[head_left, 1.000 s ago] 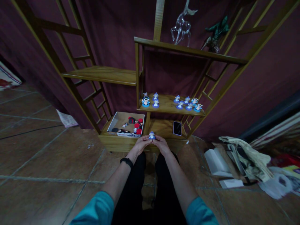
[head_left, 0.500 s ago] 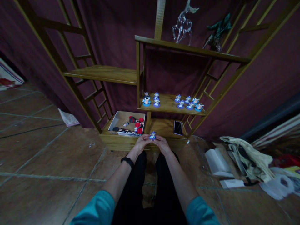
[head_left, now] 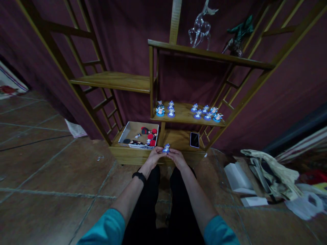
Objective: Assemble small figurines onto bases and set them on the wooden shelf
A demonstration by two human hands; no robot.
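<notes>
One purple figurine (head_left: 166,148), between left grip (head_left: 154,156) and right grip (head_left: 178,158), touching both

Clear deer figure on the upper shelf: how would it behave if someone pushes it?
The clear deer figure would probably tip rather easily, standing tall on thin legs. Its glassy shine suggests a stiff, perhaps slippery surface. Those slender legs also look fragile.

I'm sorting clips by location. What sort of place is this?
Probably an indoor display corner, though whether in a home or a shop I can't tell. A wooden shelf unit stands on a tiled floor, with small figurines set out on one shelf.
</notes>
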